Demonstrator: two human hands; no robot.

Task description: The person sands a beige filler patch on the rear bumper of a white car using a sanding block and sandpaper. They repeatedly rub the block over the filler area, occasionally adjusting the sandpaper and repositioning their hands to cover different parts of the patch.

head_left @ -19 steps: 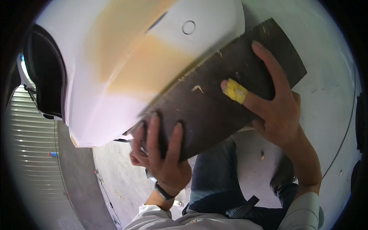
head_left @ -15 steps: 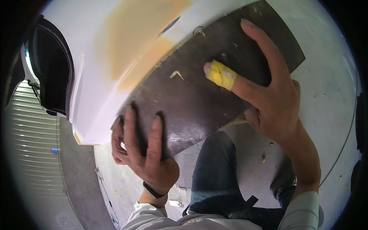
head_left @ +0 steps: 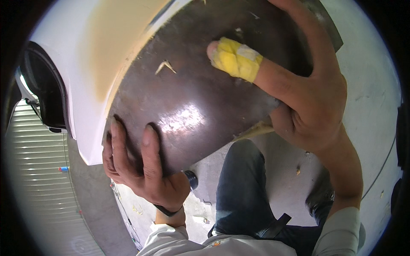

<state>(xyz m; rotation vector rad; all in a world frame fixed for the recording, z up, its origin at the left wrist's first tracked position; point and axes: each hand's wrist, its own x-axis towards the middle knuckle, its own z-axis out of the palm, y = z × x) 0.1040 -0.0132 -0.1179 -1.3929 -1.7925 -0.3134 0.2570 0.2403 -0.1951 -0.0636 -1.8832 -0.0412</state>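
A dark brown, curved panel point(head_left: 213, 89) with a worn, glossy surface is held in both my hands and fills the upper middle of the view. My left hand point(head_left: 147, 170) grips its lower left edge, with fingertips spread on the surface and a black band at the wrist. My right hand point(head_left: 309, 98) grips the right side, one finger wrapped in yellow tape point(head_left: 237, 59) lying across the surface. Light-coloured material point(head_left: 256, 129) shows along the lower edge. Behind the panel's upper left edge is a white car body part point(head_left: 68, 34) with a beige patch point(head_left: 113, 32); whether they touch I cannot tell.
A black-lined opening point(head_left: 45, 85) is at the left, beyond the white bodywork. Below it is a ribbed shutter wall point(head_left: 40, 158). My knee in jeans point(head_left: 241, 187) is under the panel. Small scraps and a cable point(head_left: 384, 164) lie on the concrete floor.
Both hands have shifted the panel left, and it looks larger and closer. It covers more of the beige patch, and a bright glare now shows on its surface.
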